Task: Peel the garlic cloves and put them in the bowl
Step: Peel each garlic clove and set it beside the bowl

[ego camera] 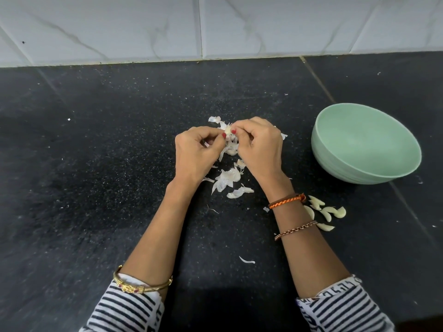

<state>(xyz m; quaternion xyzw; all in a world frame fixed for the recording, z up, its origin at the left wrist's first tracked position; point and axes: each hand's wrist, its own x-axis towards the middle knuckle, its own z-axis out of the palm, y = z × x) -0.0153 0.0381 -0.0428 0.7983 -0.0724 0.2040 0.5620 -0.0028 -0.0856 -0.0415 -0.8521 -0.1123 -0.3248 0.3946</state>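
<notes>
Pinching one small, papery-skinned garlic clove point(229, 132) — light, slippery — both hands point(260, 144) grip its ends; pale-green bowl point(335, 164) at three o'clock.

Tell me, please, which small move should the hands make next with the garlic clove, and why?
Probably keep pulling the skin off. The left hand and the right hand both pinch one garlic clove above the loose peels, and papery skin seems to cling to it. The green bowl looks empty, while peeled cloves lie on the counter beside the right wrist.

Black speckled counter point(96, 164), white marble-veined wall tiles point(143, 25) behind it.
</notes>
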